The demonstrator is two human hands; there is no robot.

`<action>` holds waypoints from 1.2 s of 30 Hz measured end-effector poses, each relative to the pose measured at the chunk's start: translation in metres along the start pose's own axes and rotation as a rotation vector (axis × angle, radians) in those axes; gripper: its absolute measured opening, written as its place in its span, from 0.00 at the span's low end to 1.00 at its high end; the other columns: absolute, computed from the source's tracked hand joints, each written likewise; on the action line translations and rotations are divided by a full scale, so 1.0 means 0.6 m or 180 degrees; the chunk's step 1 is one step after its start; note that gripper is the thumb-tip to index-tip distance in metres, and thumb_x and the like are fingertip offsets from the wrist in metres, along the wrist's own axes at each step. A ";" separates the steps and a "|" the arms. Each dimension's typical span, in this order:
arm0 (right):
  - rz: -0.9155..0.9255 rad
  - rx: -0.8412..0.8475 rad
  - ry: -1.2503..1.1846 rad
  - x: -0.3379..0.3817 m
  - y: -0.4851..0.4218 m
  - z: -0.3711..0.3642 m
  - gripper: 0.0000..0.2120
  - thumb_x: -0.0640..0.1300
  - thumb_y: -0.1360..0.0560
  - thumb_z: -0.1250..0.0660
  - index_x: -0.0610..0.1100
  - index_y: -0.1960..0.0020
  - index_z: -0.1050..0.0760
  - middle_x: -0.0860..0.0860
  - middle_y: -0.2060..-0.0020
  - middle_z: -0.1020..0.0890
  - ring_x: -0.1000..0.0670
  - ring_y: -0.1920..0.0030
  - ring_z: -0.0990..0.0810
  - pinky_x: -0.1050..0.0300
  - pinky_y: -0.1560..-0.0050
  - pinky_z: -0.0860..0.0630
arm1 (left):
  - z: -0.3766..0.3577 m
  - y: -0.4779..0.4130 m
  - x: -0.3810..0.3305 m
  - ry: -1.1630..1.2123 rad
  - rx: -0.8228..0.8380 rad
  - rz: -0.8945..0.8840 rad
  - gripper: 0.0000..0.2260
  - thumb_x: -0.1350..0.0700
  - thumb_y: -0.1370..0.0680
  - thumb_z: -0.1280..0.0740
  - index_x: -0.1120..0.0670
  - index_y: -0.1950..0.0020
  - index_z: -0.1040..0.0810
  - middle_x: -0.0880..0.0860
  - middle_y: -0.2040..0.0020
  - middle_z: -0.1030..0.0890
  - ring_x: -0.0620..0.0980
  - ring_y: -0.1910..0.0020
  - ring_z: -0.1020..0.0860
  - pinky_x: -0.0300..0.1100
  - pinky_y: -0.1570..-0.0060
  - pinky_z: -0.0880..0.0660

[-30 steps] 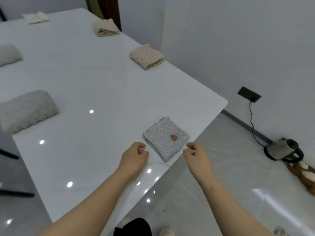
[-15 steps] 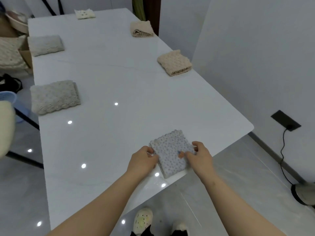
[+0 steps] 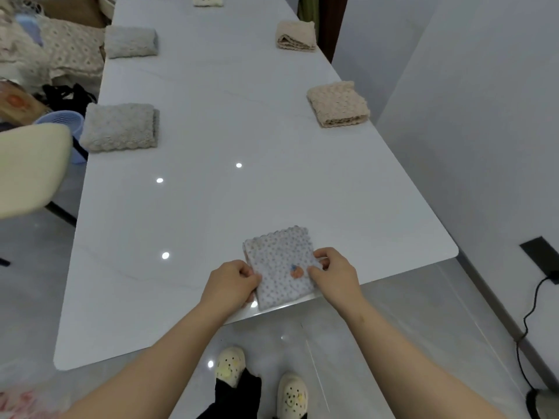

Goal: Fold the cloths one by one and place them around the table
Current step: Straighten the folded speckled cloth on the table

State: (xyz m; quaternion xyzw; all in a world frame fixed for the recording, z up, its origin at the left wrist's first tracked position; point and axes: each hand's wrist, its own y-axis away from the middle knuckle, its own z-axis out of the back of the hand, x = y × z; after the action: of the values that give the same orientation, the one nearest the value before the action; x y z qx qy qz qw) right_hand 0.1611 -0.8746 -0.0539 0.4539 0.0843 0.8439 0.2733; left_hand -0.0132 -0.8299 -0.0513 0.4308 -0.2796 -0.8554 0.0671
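A small folded grey dotted cloth point(image 3: 279, 263) with an orange patch lies at the near edge of the long white table point(image 3: 230, 189). My left hand point(image 3: 231, 284) pinches its left side and my right hand point(image 3: 334, 273) pinches its right side. Other folded cloths sit around the table: a grey one point(image 3: 121, 127) at the left edge, another grey one point(image 3: 130, 41) farther back on the left, a beige one point(image 3: 338, 103) at the right edge, a second beige one point(image 3: 296, 35) behind it, and a pale one point(image 3: 208, 0) at the far end.
A cream chair point(image 3: 28, 164) stands left of the table, beside a blue basket point(image 3: 65, 124). A heap of unfolded cloths point(image 3: 51, 46) lies at the far left. A wall point(image 3: 469, 101) runs along the right, with a black socket point(image 3: 541, 255) and cable.
Both hands moved from just short of the dotted cloth to pinching its two sides. The view swung left, showing the table's whole length.
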 end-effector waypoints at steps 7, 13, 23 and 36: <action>0.0079 0.0070 0.0100 -0.002 -0.003 0.001 0.15 0.39 0.26 0.36 0.42 0.40 0.28 0.51 0.55 0.27 0.52 0.54 0.29 0.66 0.60 0.38 | -0.002 0.002 0.002 0.0120 -0.0054 0.0120 0.08 0.58 0.25 0.34 0.55 0.65 0.27 0.53 0.71 0.22 0.51 0.71 0.23 0.46 0.59 0.22; 0.0051 0.0110 0.0077 -0.004 -0.007 0.004 0.16 0.39 0.27 0.35 0.43 0.40 0.29 0.54 0.61 0.28 0.51 0.57 0.28 0.70 0.67 0.36 | -0.002 0.001 0.002 0.0053 -0.0022 0.0122 0.08 0.60 0.27 0.34 0.56 0.65 0.28 0.54 0.71 0.22 0.51 0.72 0.24 0.45 0.61 0.23; 0.0064 0.0207 0.0008 -0.009 -0.008 0.004 0.16 0.39 0.28 0.34 0.44 0.41 0.29 0.55 0.63 0.30 0.56 0.63 0.29 0.71 0.69 0.35 | -0.001 0.003 0.001 -0.0079 -0.0067 0.0118 0.07 0.61 0.30 0.36 0.56 0.67 0.29 0.53 0.75 0.23 0.53 0.72 0.24 0.49 0.58 0.21; -0.0020 0.0309 -0.0064 -0.008 -0.004 0.004 0.18 0.39 0.30 0.33 0.46 0.41 0.30 0.55 0.64 0.29 0.55 0.63 0.28 0.65 0.66 0.34 | 0.002 0.003 0.001 -0.0133 -0.0044 0.0121 0.07 0.61 0.29 0.36 0.56 0.67 0.30 0.54 0.73 0.22 0.53 0.71 0.23 0.51 0.56 0.21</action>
State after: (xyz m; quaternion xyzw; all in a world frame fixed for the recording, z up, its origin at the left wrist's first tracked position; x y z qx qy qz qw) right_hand 0.1662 -0.8754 -0.0572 0.4748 0.1239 0.8334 0.2544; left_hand -0.0151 -0.8308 -0.0504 0.4070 -0.2831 -0.8647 0.0805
